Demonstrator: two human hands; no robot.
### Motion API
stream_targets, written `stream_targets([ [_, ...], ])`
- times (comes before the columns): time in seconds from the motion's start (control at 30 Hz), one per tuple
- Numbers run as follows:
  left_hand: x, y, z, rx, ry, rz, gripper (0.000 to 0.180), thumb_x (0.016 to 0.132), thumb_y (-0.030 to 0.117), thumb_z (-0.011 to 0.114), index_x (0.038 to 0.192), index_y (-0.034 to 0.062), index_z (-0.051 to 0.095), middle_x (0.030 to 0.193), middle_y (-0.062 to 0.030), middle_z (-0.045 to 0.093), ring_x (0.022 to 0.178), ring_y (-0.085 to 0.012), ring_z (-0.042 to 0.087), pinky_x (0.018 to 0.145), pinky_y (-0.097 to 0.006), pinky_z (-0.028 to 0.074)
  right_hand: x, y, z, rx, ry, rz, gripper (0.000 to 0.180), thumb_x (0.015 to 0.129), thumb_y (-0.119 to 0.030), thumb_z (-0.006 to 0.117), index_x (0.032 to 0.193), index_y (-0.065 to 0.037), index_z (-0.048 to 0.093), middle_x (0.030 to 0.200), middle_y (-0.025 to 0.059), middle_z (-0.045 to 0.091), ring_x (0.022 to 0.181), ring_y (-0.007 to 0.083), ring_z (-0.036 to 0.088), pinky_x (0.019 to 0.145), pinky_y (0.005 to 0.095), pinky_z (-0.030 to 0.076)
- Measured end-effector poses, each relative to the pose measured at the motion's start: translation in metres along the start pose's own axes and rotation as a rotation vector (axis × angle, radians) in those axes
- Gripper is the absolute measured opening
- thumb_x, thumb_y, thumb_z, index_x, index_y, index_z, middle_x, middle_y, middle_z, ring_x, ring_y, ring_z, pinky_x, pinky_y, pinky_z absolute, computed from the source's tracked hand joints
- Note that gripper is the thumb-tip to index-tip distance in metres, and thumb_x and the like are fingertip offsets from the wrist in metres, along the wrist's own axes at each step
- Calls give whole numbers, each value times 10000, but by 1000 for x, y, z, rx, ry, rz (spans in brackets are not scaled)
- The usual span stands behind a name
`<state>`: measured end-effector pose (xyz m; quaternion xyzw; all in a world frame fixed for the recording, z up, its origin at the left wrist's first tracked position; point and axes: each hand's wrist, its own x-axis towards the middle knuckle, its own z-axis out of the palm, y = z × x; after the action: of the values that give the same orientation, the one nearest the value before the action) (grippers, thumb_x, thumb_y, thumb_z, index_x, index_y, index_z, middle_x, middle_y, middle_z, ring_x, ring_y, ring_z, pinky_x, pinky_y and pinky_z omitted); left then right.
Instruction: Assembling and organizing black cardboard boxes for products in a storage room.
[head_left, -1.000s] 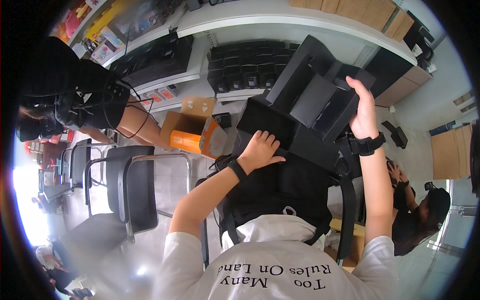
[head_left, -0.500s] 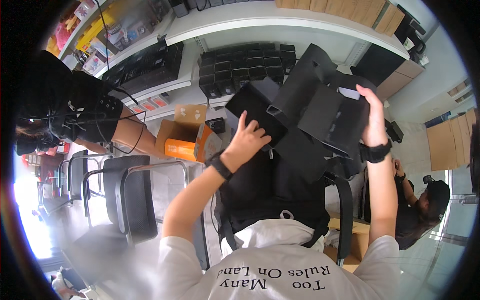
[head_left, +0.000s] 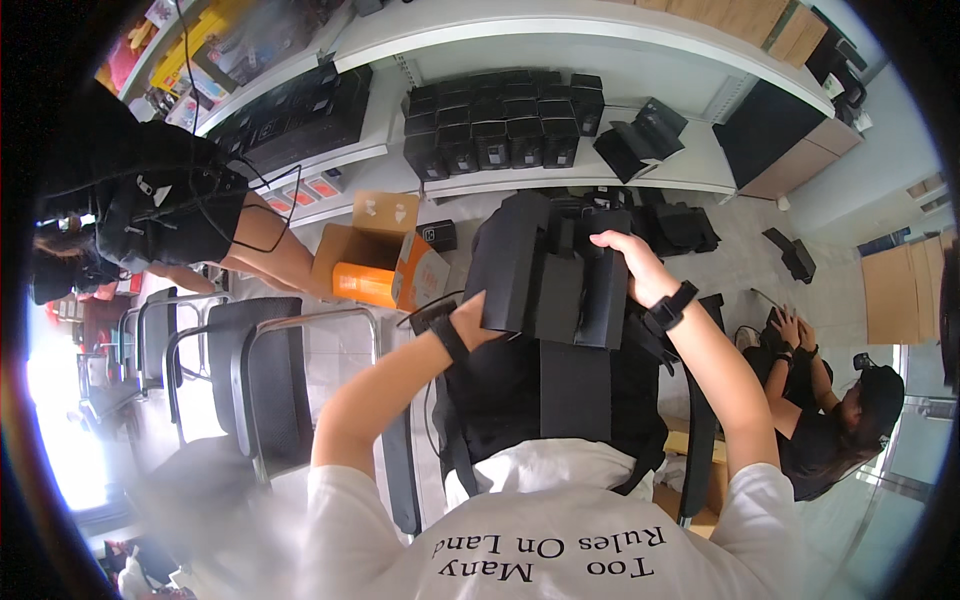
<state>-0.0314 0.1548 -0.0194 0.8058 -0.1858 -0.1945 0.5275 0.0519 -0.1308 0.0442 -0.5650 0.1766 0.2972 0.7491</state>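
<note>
A black cardboard box blank [head_left: 557,290], creased into upright panels and channels, lies over my lap with a long flap hanging down toward my waist. My right hand [head_left: 637,268] grips its right side, fingertips over the upper edge. At the lower left corner, my left hand [head_left: 478,322] holds the left panel. Its thumb shows, while most of its fingers are hidden by the cardboard. Both wrists wear black bands.
Rows of small black boxes [head_left: 490,135] and a folded black card piece [head_left: 640,140] are on the shelf ahead. An open orange carton [head_left: 385,270] stands left, near a co-worker's leg and a chair [head_left: 258,375]. Another person [head_left: 820,420] sits at right.
The cardboard has come down and left, from raised at the right to in front of my lap, its panels folded more upright. My left hand has moved from its face to its lower left corner.
</note>
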Motion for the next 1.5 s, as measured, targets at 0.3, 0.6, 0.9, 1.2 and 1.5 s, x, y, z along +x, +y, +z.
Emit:
stream_targets([
  [0.3, 44, -31, -61, 171, -223, -311, 554, 856, 265, 723, 1293, -19, 538, 1125, -186, 676, 1023, -291, 679, 861, -391, 549, 29, 24, -19, -65, -77, -142, 297, 821, -243, 728, 1051, -84, 630, 981, 18, 636, 932, 139, 588, 851, 294, 448],
  [0.6, 94, 74, -47, -556, 199, -325, 527, 974, 403, 650, 1308, 4, 559, 1172, -58, 650, 1033, -164, 622, 882, -269, 494, 22, 24, -1, -84, -5, -224, 480, 806, -206, 800, 1174, -28, 548, 1042, 71, 629, 986, 181, 607, 909, 311, 461],
  [0.9, 135, 56, -28, -1296, 232, -491, 290, 934, 336, 639, 1015, 63, 693, 953, -69, 725, 829, -190, 679, 747, -336, 559, 54, 14, 2, 182, -166, -94, 392, 953, -358, 656, 1158, -25, 667, 1113, 88, 701, 1000, 173, 654, 892, 313, 505],
  [1.2, 125, 33, 8, -1191, 144, -363, 619, 1010, 514, 534, 1396, 30, 530, 1340, -85, 613, 1171, -197, 602, 997, -334, 491, 88, 22, -2, -89, -15, -379, 421, 947, -374, 656, 1135, 2, 673, 1075, 53, 686, 1019, 131, 595, 929, 284, 428],
  [1.5, 129, -4, 17, -971, 351, -417, 744, 1011, 563, 495, 1464, -18, 395, 1404, -144, 534, 1241, -210, 541, 1040, -326, 438, 57, 26, 16, -1213, 164, -582, 751, 1040, -470, 422, 1237, 252, 484, 754, 339, 654, 740, 480, 680, 677, 472, 583],
])
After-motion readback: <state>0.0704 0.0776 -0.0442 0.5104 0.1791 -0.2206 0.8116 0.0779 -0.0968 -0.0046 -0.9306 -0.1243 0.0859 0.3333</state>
